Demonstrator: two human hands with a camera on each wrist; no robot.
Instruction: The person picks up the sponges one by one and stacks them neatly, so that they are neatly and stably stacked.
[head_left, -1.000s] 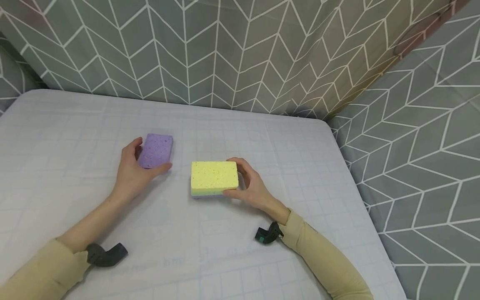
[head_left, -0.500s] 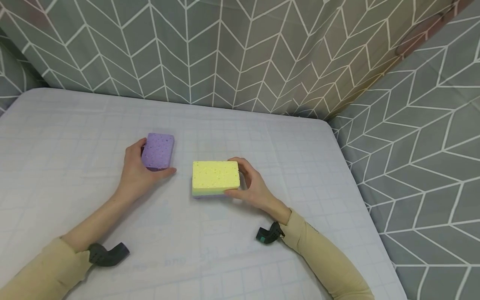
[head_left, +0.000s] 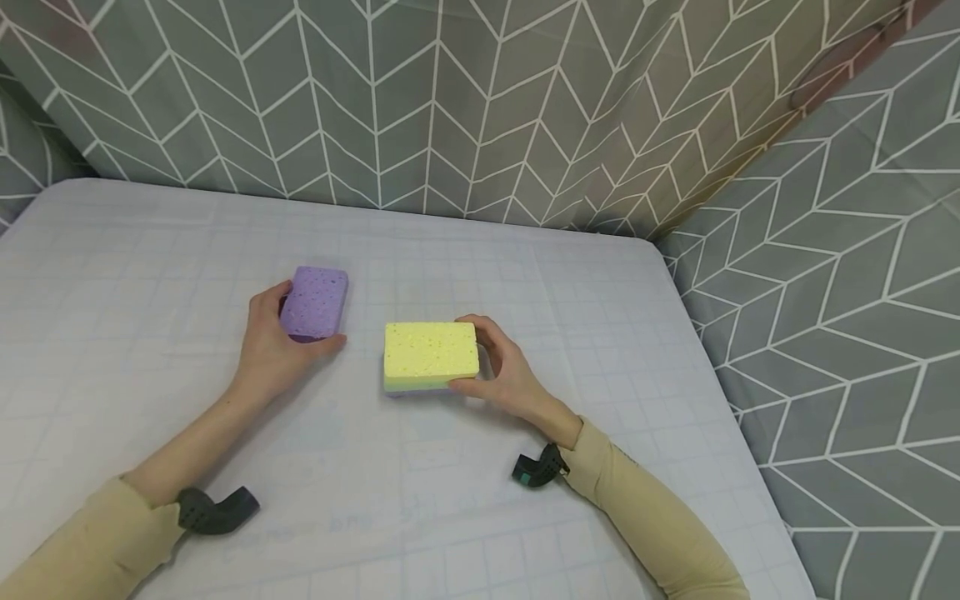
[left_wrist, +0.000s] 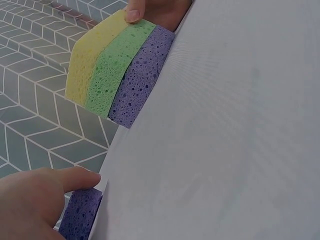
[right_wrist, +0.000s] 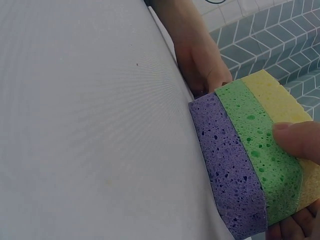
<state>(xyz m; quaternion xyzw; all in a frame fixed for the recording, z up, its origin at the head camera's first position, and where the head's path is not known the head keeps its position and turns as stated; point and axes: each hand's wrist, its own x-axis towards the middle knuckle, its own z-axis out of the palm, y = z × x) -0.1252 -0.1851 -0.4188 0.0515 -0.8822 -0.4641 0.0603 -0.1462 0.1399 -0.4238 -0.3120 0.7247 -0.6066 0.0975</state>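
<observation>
In the head view, my left hand curls round a purple sponge lying flat on the table, left of centre. Its thumb lies along the sponge's near edge; the fingers are partly hidden behind the far left corner. My right hand holds a stack of sponges by its right end, thumb on the near side and fingers at the far side. On top of the stack is a yellow sponge. Below it are a green sponge and, at the bottom, another purple sponge, both plain in the right wrist view.
A white cloth with a faint grid covers the table. Grey curtains with white chevron lines hang along the far and right edges. Each wrist wears a dark camera mount, one of them the left mount.
My left hand has shifted slightly right around the purple sponge, and its thumb tip has drawn in a little since half a second ago. The right hand and the stack stay in place.
</observation>
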